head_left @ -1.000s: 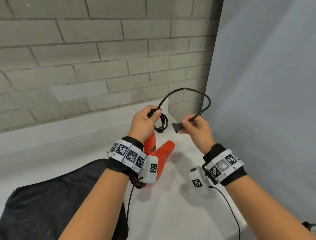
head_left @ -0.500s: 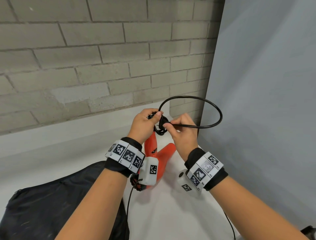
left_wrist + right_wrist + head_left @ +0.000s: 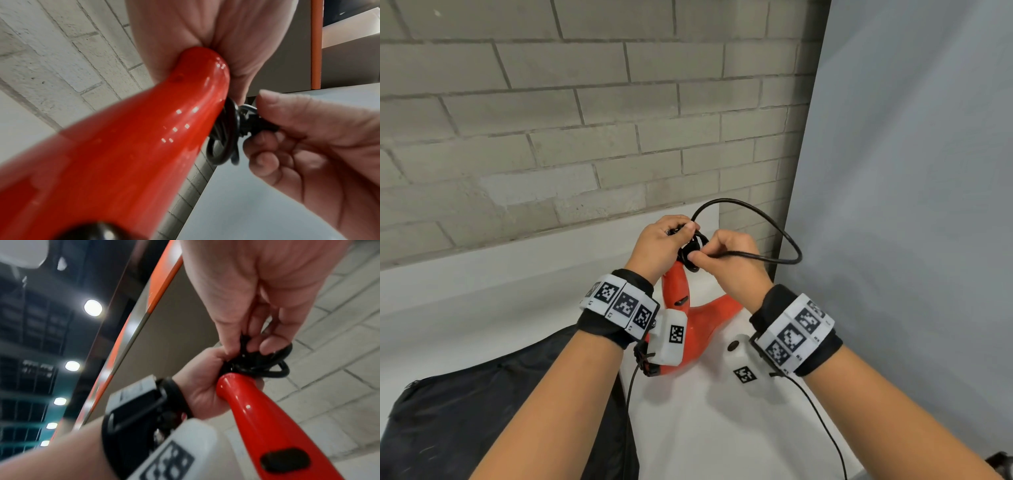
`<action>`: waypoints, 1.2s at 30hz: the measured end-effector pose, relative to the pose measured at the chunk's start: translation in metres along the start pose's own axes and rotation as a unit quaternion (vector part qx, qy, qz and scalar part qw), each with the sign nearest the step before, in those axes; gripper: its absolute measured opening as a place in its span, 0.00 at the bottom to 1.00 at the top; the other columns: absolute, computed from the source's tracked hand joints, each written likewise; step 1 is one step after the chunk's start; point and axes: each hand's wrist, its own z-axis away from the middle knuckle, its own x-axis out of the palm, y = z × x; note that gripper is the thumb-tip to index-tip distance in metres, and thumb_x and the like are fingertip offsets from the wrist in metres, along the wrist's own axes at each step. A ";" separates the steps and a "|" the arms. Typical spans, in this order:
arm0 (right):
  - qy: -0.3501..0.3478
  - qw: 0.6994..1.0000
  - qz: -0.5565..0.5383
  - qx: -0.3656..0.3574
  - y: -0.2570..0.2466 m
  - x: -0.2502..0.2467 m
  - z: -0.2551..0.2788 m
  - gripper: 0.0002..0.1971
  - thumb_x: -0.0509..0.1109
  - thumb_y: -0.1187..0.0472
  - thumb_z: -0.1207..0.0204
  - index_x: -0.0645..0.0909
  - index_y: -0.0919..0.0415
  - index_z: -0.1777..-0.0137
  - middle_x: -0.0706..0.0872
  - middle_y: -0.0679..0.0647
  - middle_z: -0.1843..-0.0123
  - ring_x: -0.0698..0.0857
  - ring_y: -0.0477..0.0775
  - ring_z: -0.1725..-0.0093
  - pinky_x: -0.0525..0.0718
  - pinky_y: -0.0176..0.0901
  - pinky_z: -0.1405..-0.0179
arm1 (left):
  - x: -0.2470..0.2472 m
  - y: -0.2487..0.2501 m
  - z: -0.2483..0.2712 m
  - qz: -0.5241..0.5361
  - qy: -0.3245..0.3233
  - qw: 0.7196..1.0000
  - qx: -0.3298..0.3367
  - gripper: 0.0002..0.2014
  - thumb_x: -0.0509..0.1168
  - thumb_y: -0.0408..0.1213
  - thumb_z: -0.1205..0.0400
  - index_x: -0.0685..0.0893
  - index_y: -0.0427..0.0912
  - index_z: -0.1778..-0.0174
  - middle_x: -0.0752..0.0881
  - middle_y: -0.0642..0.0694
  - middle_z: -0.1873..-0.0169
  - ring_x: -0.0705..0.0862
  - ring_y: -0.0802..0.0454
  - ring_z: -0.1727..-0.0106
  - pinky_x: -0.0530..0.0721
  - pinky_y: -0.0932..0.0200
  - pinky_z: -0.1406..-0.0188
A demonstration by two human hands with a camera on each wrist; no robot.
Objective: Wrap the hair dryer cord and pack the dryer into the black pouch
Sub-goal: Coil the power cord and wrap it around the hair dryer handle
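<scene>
A red hair dryer [image 3: 700,320] stands on the white table, handle up. My left hand [image 3: 659,245] grips the handle's top end [image 3: 205,68] together with small coils of black cord [image 3: 691,253]. My right hand [image 3: 726,257] pinches the black plug [image 3: 257,126] against the coils [image 3: 261,360]. A loose loop of cord [image 3: 780,233] arcs up and right from the hands. The black pouch [image 3: 482,411] lies flat at the lower left.
A grey brick wall [image 3: 551,137] rises behind the white table [image 3: 705,428]. A pale grey panel [image 3: 911,205] closes the right side. Thin black wires [image 3: 822,425] trail from the wrist cameras.
My right hand has carried the plug leftward to the coils at the handle's end. The loose cord loop has swung out to the right and narrowed.
</scene>
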 end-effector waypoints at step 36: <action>-0.289 0.821 0.463 0.169 0.102 -0.027 0.009 0.16 0.62 0.59 0.23 0.78 0.62 0.37 0.84 0.60 0.38 0.82 0.61 0.40 0.80 0.49 0.39 | 0.011 0.004 0.009 0.108 -0.020 0.994 -0.017 0.10 0.58 0.32 0.17 0.84 0.46 0.53 0.78 0.52 0.71 0.72 0.63 0.81 0.71 0.71 0.75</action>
